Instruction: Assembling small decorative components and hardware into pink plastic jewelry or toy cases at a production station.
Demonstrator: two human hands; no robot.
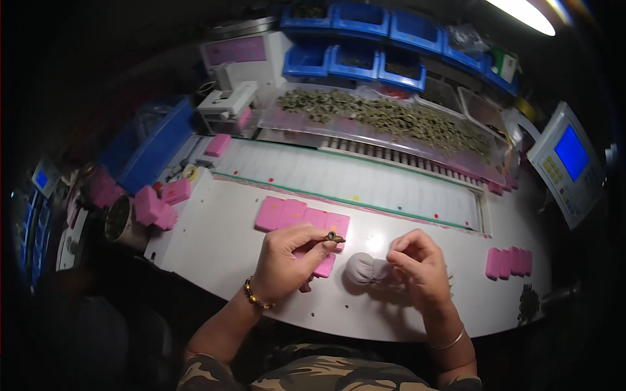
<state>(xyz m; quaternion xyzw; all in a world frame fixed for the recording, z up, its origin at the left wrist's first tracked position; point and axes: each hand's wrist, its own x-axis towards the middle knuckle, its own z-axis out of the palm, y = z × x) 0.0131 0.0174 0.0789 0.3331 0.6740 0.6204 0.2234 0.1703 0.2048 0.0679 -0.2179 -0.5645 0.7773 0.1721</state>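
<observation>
Small ring part (pixel 335 237) pinched in left hand (pixel 283 264) fingers, wrist raised; right hand (pixel 420 267) fingers curled shut beside grey pouch (pixel 360 269).

Left hand (pixel 284 257) raised, fingertips pinched together, right hand (pixel 420 266) loosely curled beside it, both forearms entering from below
</observation>
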